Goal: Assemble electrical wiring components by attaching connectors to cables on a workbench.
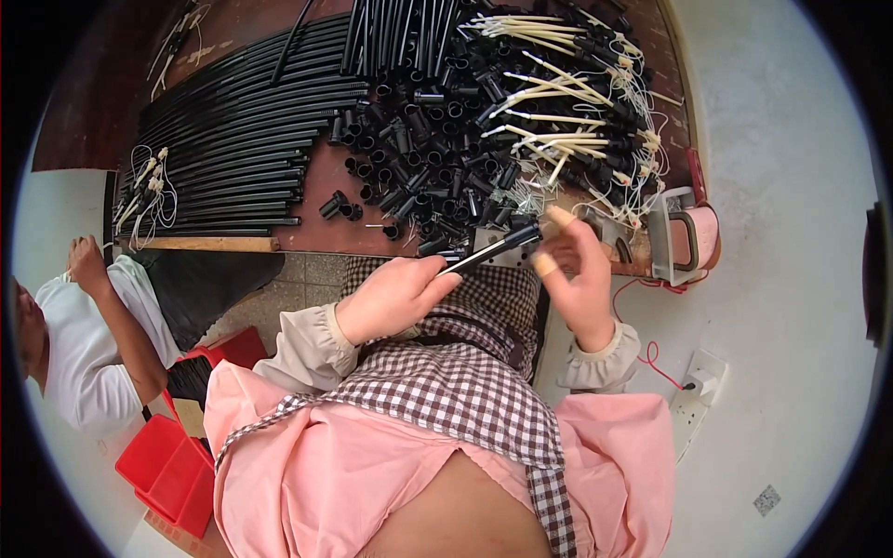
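Observation:
My left hand [395, 296] is closed around a thin black tube [470, 259], which slants up to the right in front of the table edge. A wider black plastic fitting [521, 236] sits on the tube's far end. My right hand [579, 270] is just beside that fitting, thumb and forefinger apart and slightly blurred. Pale tape wraps its thumb and forefinger; I see nothing held in it. Many loose black fittings [400, 177] lie in a heap beyond my hands. Small silvery metal pieces [527, 197] lie on the table near the right hand.
Long black tubes [233, 139] lie in rows at the left. Cream sticks with white cords [558, 139] are piled at the right. A pink and grey device [686, 232] stands at the table's right edge. A co-worker [102, 325] sits at the left near a red bin [167, 474].

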`<state>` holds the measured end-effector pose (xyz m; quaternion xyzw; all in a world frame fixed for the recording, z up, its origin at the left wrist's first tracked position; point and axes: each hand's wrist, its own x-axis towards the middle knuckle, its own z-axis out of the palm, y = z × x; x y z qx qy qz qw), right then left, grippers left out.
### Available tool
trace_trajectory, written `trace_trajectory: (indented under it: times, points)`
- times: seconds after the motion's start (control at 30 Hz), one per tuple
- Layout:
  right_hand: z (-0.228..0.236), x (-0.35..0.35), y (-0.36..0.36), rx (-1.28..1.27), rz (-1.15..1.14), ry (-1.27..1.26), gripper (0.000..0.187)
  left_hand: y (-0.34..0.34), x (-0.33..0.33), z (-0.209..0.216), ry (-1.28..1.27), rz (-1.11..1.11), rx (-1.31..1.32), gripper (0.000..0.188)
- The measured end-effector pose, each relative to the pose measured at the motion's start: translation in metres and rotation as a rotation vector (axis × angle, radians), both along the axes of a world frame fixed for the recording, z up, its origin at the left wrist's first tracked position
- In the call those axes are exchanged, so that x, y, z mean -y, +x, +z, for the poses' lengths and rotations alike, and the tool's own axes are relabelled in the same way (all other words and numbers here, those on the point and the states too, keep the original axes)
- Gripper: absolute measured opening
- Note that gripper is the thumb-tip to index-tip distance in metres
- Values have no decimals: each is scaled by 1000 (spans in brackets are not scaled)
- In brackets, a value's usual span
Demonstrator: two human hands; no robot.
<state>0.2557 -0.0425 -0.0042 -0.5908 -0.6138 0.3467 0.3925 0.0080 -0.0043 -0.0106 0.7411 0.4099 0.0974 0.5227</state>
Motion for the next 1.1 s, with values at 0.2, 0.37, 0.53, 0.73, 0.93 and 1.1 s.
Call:
trace_trajectory:
  times: [0.2, 0.37, 0.53, 0.73, 0.93, 1.1]
  points:
    - [21, -25, -19, -87, -105, 276, 36, 4, 2, 30, 252, 179, -63, 19]
    - [22, -33, -15, -915, -29, -402, 35, 9, 4, 39, 583, 253, -163, 12]
    - [19, -42, -23, -1047, -95, -399, 36, 17, 2, 42, 574, 234, -141, 11]
    - [25, -45, 6, -1231, -223, -417, 32, -4, -2, 45, -32, 186, 88, 13]
    - [4, -39, 8, -1116, -82, -429, 39, -16, -1, 29, -427, 239, 255, 14]
    - [25, -27, -22, -1200, 25, -436, 46, 28, -26, 44, -405, 359, 496, 18]
